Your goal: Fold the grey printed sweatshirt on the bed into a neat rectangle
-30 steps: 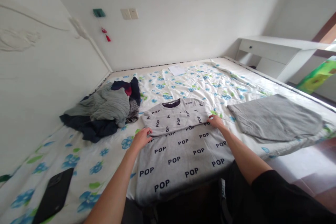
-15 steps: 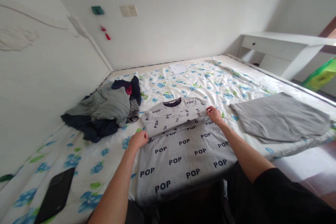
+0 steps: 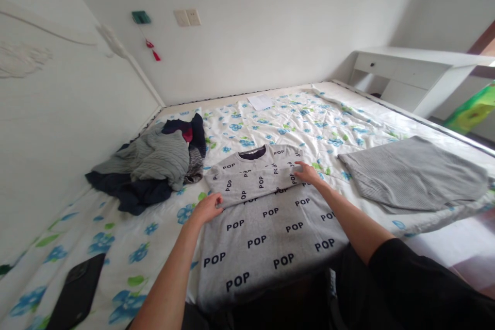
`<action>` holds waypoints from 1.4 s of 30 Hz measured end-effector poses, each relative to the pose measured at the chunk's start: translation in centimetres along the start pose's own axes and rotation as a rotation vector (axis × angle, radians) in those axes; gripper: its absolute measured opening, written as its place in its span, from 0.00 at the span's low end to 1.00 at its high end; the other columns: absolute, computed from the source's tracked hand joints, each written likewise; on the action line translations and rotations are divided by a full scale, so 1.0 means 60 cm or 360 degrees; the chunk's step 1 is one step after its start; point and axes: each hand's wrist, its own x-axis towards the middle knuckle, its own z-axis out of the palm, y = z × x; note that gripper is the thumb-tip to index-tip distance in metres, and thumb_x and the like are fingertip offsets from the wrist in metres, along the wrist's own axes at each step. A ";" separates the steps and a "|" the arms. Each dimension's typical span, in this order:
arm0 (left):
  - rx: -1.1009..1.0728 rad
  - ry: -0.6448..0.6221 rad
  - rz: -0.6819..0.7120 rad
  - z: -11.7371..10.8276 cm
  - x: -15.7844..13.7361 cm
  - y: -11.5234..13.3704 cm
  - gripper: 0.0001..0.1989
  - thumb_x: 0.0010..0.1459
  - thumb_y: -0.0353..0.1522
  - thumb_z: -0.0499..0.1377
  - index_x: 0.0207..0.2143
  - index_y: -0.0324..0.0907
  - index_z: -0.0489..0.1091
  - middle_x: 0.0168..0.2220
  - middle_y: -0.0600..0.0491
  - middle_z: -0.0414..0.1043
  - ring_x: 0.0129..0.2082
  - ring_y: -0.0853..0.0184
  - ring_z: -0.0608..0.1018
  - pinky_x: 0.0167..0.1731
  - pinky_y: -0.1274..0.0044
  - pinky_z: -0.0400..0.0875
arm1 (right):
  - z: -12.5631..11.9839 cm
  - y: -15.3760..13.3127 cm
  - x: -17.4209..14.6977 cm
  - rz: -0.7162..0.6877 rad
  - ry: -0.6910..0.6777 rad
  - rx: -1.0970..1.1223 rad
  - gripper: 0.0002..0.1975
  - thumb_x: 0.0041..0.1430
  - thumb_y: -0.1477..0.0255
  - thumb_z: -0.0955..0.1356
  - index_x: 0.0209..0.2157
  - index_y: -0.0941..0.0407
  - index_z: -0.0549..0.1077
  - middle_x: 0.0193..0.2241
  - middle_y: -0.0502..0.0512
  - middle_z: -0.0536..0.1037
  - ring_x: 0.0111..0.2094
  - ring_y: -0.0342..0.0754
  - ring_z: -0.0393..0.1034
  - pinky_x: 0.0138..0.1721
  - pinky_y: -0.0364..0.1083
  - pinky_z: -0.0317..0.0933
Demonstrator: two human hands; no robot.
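Note:
A grey sweatshirt (image 3: 266,216) printed with "POP" lies neck away from me, its lower end hanging over the bed's near edge. Its sleeves lie crosswise over the chest in a flat band. My left hand (image 3: 208,208) rests by the left end of this band, thumb and fingers slightly apart at the cloth. At the right end, my right hand (image 3: 308,172) touches the band with its thumb and forefinger apart. Neither hand has cloth visibly pinched in it.
A floral sheet (image 3: 240,126) covers the bed. Left stands a heap of clothes (image 3: 154,157), with a black phone (image 3: 79,289) nearer me. A folded grey ribbed garment (image 3: 413,175) lies right. Paper (image 3: 260,102) lies at the back; a white desk (image 3: 406,69) stands beyond.
The sleeve band, raised along its near edge before, now lies flatter. My right hand has shifted inward to the left, and the fingers of both hands have loosened.

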 end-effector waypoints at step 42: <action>-0.1208 0.0176 -0.0874 0.009 0.051 -0.079 0.19 0.54 0.46 0.73 0.25 0.45 0.71 0.23 0.56 0.72 0.26 0.65 0.73 0.27 0.76 0.66 | -0.014 0.069 0.017 0.0307 -0.0060 -0.0126 0.33 0.63 0.65 0.80 0.66 0.61 0.78 0.51 0.65 0.87 0.53 0.60 0.83 0.53 0.48 0.72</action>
